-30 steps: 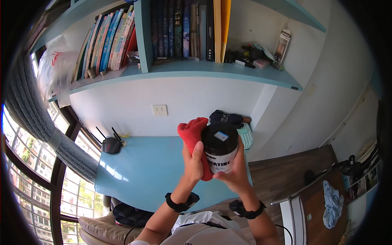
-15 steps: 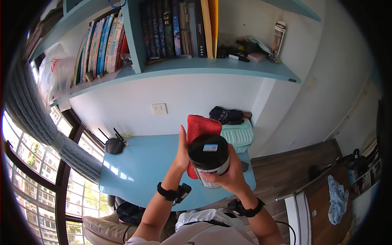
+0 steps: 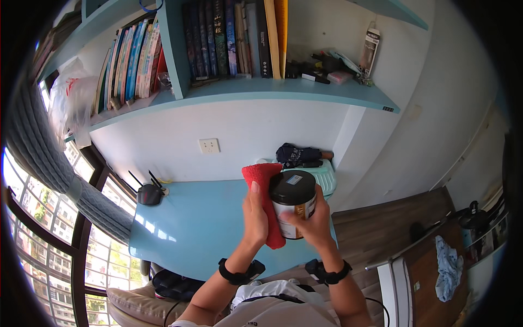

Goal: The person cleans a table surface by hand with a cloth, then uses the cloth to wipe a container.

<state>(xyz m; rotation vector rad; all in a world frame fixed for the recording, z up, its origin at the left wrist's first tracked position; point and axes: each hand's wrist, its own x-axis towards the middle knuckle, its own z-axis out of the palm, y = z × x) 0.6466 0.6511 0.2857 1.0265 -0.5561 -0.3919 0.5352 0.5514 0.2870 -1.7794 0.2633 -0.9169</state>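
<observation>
Above the light-blue desk (image 3: 190, 229), my right hand (image 3: 317, 220) grips a canister (image 3: 284, 211) with a black lid (image 3: 292, 191) and a white, black and orange-brown label. A small pale sticker lies on the lid. My left hand (image 3: 254, 218) presses a red cloth (image 3: 265, 191) to the left side of the canister. The fingers behind the cloth are mostly hidden, while the thumb shows on top of it. The canister leans slightly, its lid up and facing me.
At the desk's back right stands a mint-green ribbed box (image 3: 322, 180) with a dark folded umbrella (image 3: 298, 155) on top. A black router (image 3: 149, 194) sits at the back left. Overhead runs a blue shelf (image 3: 245, 92) holding books. A beige chair (image 3: 139, 308) is at lower left.
The canister has shifted slightly right and turned, so more of its orange-brown label shows. My left hand and the cloth have slid lower along its side.
</observation>
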